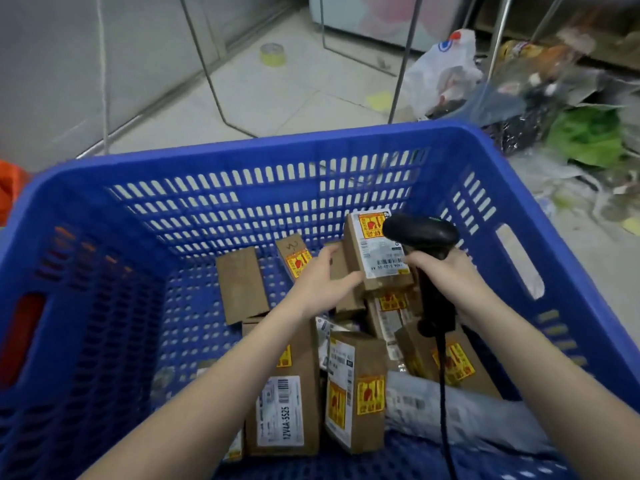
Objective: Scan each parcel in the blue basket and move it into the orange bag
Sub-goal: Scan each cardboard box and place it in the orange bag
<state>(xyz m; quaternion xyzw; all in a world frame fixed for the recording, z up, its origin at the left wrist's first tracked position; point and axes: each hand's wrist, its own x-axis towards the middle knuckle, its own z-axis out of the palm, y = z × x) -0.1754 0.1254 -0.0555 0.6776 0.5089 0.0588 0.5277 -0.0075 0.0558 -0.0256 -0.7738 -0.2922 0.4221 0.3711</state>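
Note:
A big blue slotted basket (242, 143) fills the view, with several brown cardboard parcels lying inside. My left hand (323, 282) grips one small brown parcel (377, 251) and holds it tilted up, its white label and yellow-red sticker facing me. My right hand (446, 275) grips the handle of a black barcode scanner (420, 233), whose head sits right beside the parcel's label. The scanner's black cord (445, 393) trails down toward me. A sliver of the orange bag (10, 188) shows at the far left edge.
More parcels (284, 403) and a grey plastic mailer (450, 414) lie in the basket's near part. On the tiled floor beyond are a roll of tape (273, 54), metal frame legs (401, 60), and heaps of plastic bags (446, 71) at the right.

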